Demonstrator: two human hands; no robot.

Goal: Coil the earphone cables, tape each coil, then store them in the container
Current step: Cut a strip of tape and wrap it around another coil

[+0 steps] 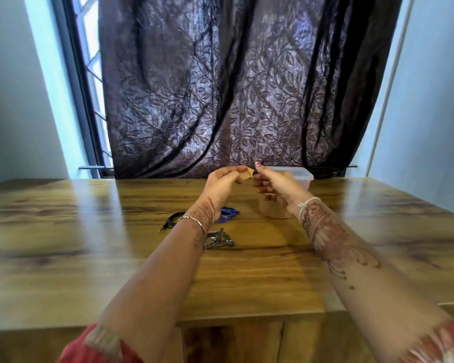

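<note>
My left hand [222,183] and my right hand [271,183] are raised above the wooden table [89,244], and both pinch a short strip of brown tape [247,174] between their fingertips. A brown tape roll [274,212] stands on the table under my right hand. Three earphone cables lie near my left wrist: a black one [172,221], a blue one [228,214] and a grey coiled one [218,239]. A clear plastic container [303,175] with a lid sits at the table's far edge, partly hidden by my right hand.
A dark leaf-patterned curtain [233,87] hangs behind the table. A window with a grille [95,74] is at the left. Pale walls stand on both sides. The table's front edge [247,318] runs near my elbows.
</note>
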